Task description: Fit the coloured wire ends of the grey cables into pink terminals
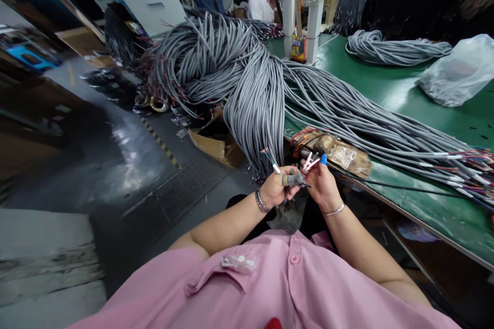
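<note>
Left hand [280,187]: fingers closed round a grey cable end [276,167], coloured wires bared, held off the desk [389,82] just beyond its near edge. Right hand [323,185]: fingers curled, close on a pink tool [310,164]; grip partly hidden. Grey cable bundle [257,97] hangs over the desk's left end. Containers: open cardboard box [208,145] on the floor [127,159] beside the hanging cables, interior dark, contents unclear; translucent plastic bag [459,74] toward the desk's right edge, contents not distinguishable; coloured packet [298,48] at a white post [288,10], contents hidden.
</note>
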{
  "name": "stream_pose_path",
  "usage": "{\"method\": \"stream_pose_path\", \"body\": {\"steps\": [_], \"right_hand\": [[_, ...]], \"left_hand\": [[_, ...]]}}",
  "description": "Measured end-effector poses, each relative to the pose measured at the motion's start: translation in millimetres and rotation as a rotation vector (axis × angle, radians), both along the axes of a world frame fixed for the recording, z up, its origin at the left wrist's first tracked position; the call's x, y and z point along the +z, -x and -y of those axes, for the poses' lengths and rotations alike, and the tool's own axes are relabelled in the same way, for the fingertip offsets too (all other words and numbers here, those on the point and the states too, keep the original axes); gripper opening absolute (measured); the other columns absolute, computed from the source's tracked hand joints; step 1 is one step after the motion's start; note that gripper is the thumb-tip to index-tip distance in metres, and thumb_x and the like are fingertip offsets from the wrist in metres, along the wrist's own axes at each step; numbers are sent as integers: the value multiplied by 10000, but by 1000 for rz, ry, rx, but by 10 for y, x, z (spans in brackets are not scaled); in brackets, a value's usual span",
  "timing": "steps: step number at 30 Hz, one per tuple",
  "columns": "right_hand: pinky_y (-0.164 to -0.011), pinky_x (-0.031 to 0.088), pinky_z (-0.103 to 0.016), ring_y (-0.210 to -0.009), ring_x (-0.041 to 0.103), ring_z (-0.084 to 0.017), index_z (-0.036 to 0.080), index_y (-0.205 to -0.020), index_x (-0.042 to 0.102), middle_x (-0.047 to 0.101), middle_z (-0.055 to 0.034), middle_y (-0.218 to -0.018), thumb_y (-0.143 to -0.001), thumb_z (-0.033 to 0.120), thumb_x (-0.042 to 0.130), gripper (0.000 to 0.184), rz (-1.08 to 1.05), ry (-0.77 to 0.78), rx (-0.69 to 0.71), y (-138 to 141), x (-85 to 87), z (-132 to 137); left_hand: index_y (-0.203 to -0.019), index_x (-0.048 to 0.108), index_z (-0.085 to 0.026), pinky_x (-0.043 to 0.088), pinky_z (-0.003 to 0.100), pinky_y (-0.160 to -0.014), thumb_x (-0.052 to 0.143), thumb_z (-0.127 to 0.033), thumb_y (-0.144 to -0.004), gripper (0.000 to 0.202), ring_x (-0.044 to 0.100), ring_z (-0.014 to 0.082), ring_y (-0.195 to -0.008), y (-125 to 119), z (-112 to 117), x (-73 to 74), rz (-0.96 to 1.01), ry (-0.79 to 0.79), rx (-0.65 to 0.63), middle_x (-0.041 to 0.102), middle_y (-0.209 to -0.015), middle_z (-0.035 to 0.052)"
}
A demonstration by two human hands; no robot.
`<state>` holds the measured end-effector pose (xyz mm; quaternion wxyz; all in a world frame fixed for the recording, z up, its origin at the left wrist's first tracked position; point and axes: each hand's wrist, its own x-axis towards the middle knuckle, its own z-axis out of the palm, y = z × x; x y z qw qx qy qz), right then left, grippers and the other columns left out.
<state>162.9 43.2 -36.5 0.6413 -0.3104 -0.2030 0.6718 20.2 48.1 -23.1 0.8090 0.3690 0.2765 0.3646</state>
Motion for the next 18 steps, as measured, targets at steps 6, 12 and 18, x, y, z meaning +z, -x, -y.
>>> {"method": "stream_pose_path", "body": {"steps": [6,12,18], "right_hand": [[-633,524,-312,-627,600,-159,229,-759,660,692,-13,-737,-664,663,717,448,-58,58,31,34,-8,-54],[-596,509,-252,-597,585,-126,202,-766,659,673,8,-688,-729,542,738,351,-142,81,-33,59,31,-83],[-562,494,-243,-576,573,-115,198,-801,668,673,9,-692,-761,570,693,375,-184,67,9,58,33,-55]], "left_hand": [[-712,604,-137,253,175,-289,812,-415,-578,372,398,58,-313,-50,-55,-28,15,30,-20,525,-459,-23],[-726,584,-134,246,173,-276,804,-377,-596,352,399,67,-296,-46,-74,-98,27,60,-39,523,-441,-29],[-735,592,-124,262,169,-274,806,-370,-601,353,393,63,-279,-4,-64,-125,1,54,-53,535,-436,-25]]}}
